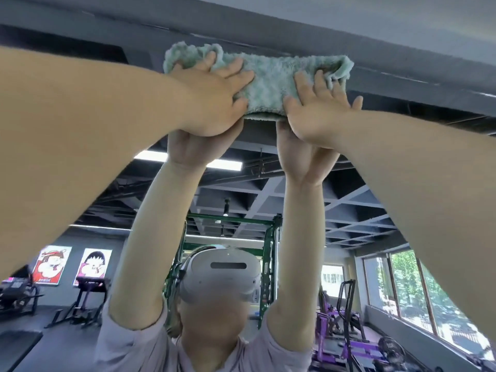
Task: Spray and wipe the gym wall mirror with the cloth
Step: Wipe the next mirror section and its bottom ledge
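Your wall mirror (349, 210) fills the view. One green cloth (271, 79) lies pressed along its top edge, up against the dark beam (402, 84), with its long axis running left to right. Your left hand (212, 95) presses the left end and your right hand (319, 111) the right end. Both are flat with fingers spread, and neither grips. The glass to wipe lies below both hands alike. No spray bottle shows.

No text, brand or number can be read; small marks are seen along the foot of the left cartoon poster (53, 265), but they are too blurred
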### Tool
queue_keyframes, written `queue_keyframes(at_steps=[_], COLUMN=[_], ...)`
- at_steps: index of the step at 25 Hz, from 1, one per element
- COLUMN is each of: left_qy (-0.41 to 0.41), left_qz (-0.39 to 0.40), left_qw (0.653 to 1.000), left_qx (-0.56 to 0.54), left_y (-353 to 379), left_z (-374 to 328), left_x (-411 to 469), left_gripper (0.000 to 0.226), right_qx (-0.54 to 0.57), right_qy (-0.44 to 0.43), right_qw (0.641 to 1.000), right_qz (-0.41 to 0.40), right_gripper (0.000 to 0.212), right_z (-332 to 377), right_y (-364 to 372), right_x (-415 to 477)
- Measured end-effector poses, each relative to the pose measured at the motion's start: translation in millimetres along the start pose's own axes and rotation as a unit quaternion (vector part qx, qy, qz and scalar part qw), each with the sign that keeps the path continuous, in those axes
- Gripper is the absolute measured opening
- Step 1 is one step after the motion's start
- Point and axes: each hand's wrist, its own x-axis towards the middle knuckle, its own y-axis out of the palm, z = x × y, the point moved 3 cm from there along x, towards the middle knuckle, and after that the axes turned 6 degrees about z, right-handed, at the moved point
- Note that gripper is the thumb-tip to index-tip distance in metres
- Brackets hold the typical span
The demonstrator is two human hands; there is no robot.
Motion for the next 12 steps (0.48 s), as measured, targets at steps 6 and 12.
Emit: queue_keyframes(at_steps=[6, 12], left_qy=[-0.008, 0.022], left_qz=[0.014, -0.009], left_qw=[1.000, 0.999], left_qx=[-0.010, -0.027], left_y=[21, 46], left_z=[80, 112], left_x=[-62, -127], left_gripper=[0.057, 0.060], right_qx=[-0.006, -0.041], right_qy=[-0.008, -0.072], right_qw=[1.000, 0.997], right_qz=[0.018, 0.001], right_gripper=[0.057, 0.058], right_z=[98, 165], right_y=[34, 72], right_x=[-35, -104])
